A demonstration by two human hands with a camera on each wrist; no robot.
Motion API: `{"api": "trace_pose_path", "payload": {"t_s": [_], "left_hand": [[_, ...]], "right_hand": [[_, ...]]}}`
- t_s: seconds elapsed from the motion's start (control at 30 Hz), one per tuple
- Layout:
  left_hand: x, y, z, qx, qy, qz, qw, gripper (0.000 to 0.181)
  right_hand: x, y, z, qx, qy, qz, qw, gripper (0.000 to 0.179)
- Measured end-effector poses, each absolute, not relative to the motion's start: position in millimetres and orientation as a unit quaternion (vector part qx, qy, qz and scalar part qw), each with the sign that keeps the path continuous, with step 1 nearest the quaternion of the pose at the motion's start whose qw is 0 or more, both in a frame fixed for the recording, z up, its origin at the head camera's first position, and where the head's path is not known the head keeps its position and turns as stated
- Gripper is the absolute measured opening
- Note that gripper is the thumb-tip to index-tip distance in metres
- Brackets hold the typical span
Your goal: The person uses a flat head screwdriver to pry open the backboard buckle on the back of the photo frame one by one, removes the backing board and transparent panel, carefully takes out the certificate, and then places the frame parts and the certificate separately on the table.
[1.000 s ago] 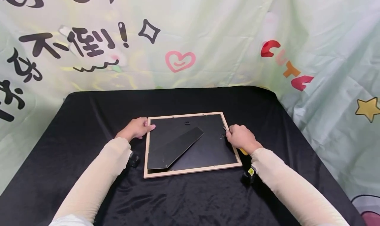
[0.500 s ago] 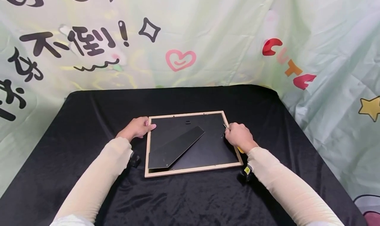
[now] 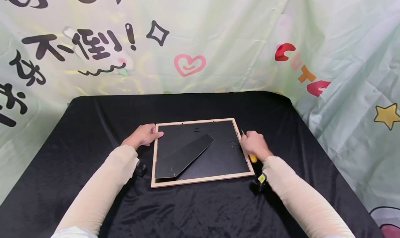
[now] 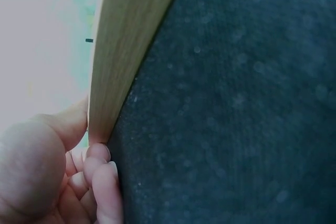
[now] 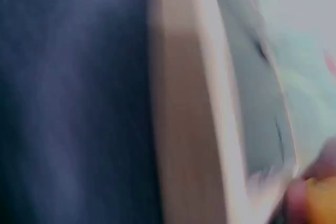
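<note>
A picture frame (image 3: 200, 181) of pale wood lies back side up on the black cloth, its black backing board (image 3: 223, 158) showing. Slanting across that board is a black easel leg (image 3: 189, 156). My left hand (image 3: 144, 135) grips the left rail, thumb on top; in the left wrist view its fingertips (image 4: 107, 182) press against the wood. At the right rail, my right hand (image 3: 254, 143) holds a yellow-handled tool (image 3: 253, 158) with a thin metal tip (image 3: 242, 132). The tool's exact kind cannot be made out. Blur softens the right wrist view.
Black cloth (image 3: 200, 210) covers the table all round the frame. Behind it hangs a printed pale green curtain (image 3: 231, 57). A small hanger (image 3: 197, 129) and tiny metal tabs sit on the frame's back.
My right hand has shifted slightly, and the tool's tip has moved from the rail's inner edge to just outside the right rail. My left hand and the picture frame stay put.
</note>
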State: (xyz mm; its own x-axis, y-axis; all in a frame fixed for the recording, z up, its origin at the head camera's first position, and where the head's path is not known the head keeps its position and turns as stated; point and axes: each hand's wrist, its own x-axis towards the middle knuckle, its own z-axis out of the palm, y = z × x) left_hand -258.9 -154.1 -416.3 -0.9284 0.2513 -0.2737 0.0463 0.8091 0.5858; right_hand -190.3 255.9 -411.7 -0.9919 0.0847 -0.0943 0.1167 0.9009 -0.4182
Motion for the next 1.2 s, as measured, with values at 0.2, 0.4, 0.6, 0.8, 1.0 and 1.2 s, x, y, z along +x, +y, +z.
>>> {"api": "trace_pose_path", "payload": {"t_s": [0.2,0.4,0.6,0.8,1.0,1.2], "left_hand": [[-255,-155,-414,0.080,0.935,0.294,0.181,0.033],[-255,-156,-412,0.081,0.936,0.295,0.175,0.033],[-256,-158,-410,0.077,0.938,0.290,0.175,0.034],[-258,-156,-413,0.079,0.935,0.299,0.171,0.033],[-260,-154,-416,0.074,0.932,0.308,0.174,0.033],[-259,-154,-416,0.073,0.935,0.301,0.174,0.032]], "right_hand": [[-185,267,-422,0.027,0.968,-0.248,0.019,0.036],[-188,257,-419,0.007,0.980,-0.199,0.001,0.037],[-201,252,-406,0.002,0.979,-0.190,0.066,0.037],[-210,259,-406,-0.017,0.968,-0.230,0.095,0.036],[-212,277,-412,-0.015,0.913,-0.386,0.131,0.038],[-216,293,-408,-0.019,0.845,-0.504,0.176,0.039]]}}
